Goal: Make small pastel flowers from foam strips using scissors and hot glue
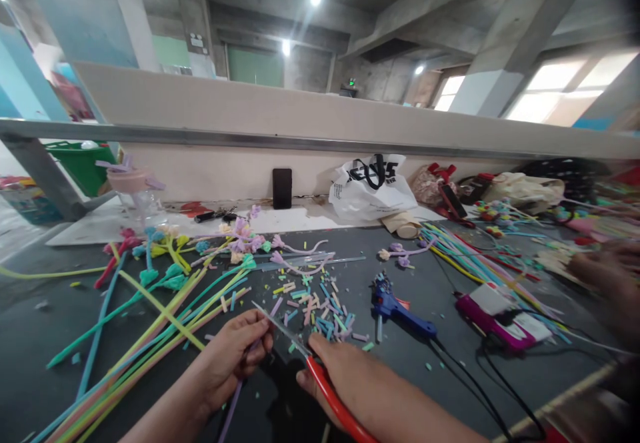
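Note:
My left hand (pixel 237 349) is closed, pinching a thin purple chenille stem (pixel 231 411) that hangs down towards the table's near edge. The stem's upper end shows beside the scissor blades. My right hand (pixel 353 373) grips scissors with red handles (pixel 330 393), their tips pointing up and left, close to my left fingertips. Whether the blades touch the stem, I cannot tell. Just beyond both hands lie many short cut pieces of coloured stem (pixel 325 309). Long pastel stems (pixel 150 369) stretch across the table left of my left hand.
A blue glue gun (pixel 407 316) lies right of the pieces, its cord running to a magenta-and-white power strip (pixel 493 319). Fuzzy flowers (pixel 243 236) sit further back. A phone (pixel 283 188) leans on the partition near a white bag (pixel 370 189). Another person's hand (pixel 607 269) is at far right.

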The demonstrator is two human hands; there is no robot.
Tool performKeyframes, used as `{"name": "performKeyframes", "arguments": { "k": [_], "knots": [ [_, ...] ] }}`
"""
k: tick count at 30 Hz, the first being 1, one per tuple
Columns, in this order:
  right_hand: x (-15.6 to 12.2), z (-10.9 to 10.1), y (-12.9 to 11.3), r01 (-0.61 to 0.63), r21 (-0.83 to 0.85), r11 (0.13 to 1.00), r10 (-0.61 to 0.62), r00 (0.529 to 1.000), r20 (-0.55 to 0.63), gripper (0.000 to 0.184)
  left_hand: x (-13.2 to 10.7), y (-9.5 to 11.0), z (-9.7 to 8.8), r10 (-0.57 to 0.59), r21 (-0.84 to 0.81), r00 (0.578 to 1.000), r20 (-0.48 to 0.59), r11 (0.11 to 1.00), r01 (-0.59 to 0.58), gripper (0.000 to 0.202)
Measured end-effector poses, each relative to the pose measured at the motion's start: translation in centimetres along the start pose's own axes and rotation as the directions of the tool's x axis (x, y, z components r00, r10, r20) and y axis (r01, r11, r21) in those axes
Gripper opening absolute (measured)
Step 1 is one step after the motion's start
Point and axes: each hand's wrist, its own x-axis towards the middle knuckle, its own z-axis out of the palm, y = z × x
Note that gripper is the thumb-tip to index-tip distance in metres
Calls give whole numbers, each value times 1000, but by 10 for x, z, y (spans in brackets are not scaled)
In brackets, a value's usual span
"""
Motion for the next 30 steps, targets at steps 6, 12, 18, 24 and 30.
{"name": "performKeyframes", "arguments": {
  "k": [6, 12, 18, 24, 30],
  "knots": [
    [0, 3, 0, -15, -8, 1000, 15, 999, -44, 21, 0, -1, 1, 7, 0, 1000, 9, 1000, -7, 22],
    [0, 9, 4, -12, 88, 996, 17, 998, -54, 19, 2, -1, 0, -7, 10, 1000, 21, 1000, 7, 22],
    [11, 4, -6, -157, 99, 983, 151, 986, 66, 19, 2, 0, 2, -37, 21, 999, 5, 999, 37, 23],
    [12, -11, -6, -161, 146, 976, 145, 983, 110, 21, -4, 7, 2, -34, -19, 999, 12, 999, 34, 17],
    [-5, -22, 2, -47, 130, 990, 27, 988, 153, 32, -2, 6, 1, -14, -90, 1000, -6, 996, 13, 11]
  ]
}}
